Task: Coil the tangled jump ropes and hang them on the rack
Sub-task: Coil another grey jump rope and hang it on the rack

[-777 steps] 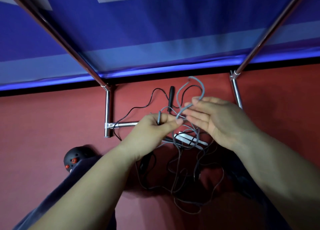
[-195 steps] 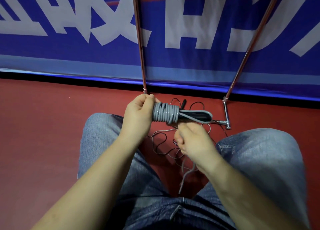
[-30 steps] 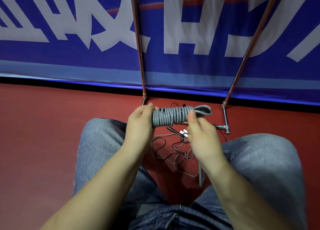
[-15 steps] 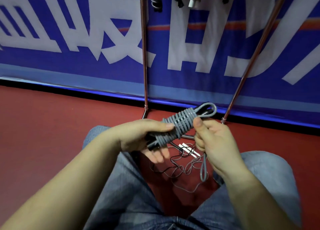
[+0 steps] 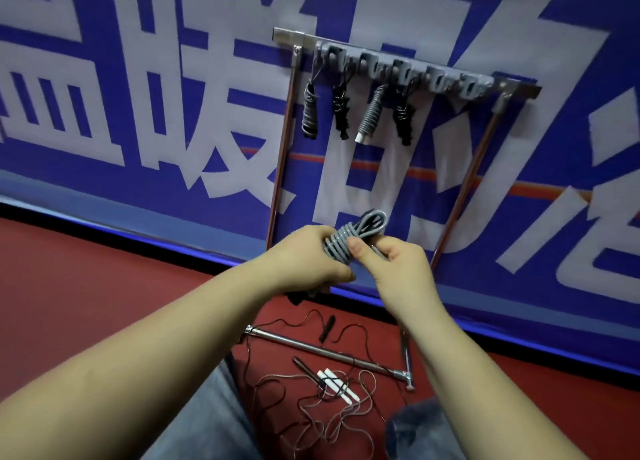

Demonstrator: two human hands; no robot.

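A blue banner (image 5: 173, 120) with large pale characters fills the wall behind everything, and a red floor (image 5: 86, 286) runs up to its lower edge. Against the banner stands the rack (image 5: 408, 61), a metal frame with a top bar of grey hooks, two slanting poles and a foot bar (image 5: 325, 350) lying on the floor.

Four coiled ropes hang from the rack's hooks, side by side: a grey rope (image 5: 309, 115) nearest the rack's left pole, a black rope (image 5: 341, 113) next, a grey rope with a white handle end (image 5: 370, 116) after it, and a second black rope (image 5: 405, 116) last. The hooks further along toward the rack's right pole carry nothing.

Below the rack's hooks and in front of its poles, the person holds a grey coiled rope (image 5: 349, 239) in the air. The left hand (image 5: 308, 258) is wrapped round the coil's lower end. The right hand (image 5: 391, 262) pinches the coil with thumb and curled fingers, just under the loop that sticks out toward the rack.

At the rack's foot bar, on the floor, lies a tangle of thin ropes (image 5: 329, 404) with two white handles (image 5: 337, 385) and a dark handle (image 5: 327, 328).
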